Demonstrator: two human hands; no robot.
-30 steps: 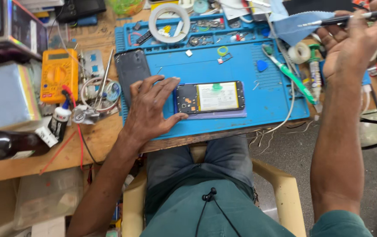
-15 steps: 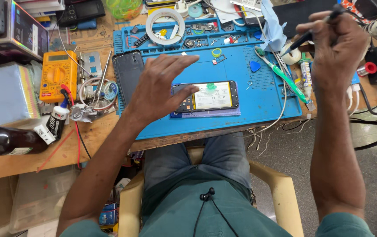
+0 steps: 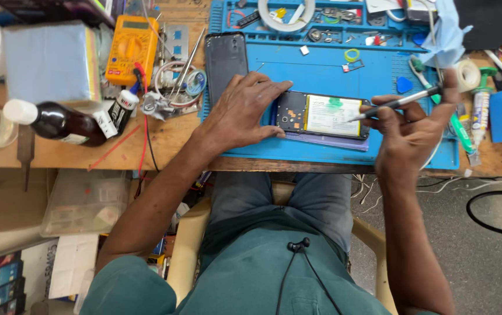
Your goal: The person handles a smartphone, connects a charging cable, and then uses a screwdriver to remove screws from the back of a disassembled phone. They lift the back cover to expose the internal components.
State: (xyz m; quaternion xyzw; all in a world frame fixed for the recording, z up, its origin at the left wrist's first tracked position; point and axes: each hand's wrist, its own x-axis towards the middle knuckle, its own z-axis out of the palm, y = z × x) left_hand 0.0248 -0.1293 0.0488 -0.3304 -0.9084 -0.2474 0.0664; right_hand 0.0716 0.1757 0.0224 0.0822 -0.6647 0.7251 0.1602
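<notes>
I have the opened phone (image 3: 321, 115) lying flat on the blue mat (image 3: 321, 64), near the front edge of the surface (image 3: 163, 140). My left hand (image 3: 245, 111) presses its left end, fingers spread flat. My right hand (image 3: 408, 125) has its fingers pinched around a slim metal tool (image 3: 397, 103), tip touching the phone's right end. I judge the phone light, stiff and fragile inside with its boards bare; best held by its outer edges, not the exposed parts.
</notes>
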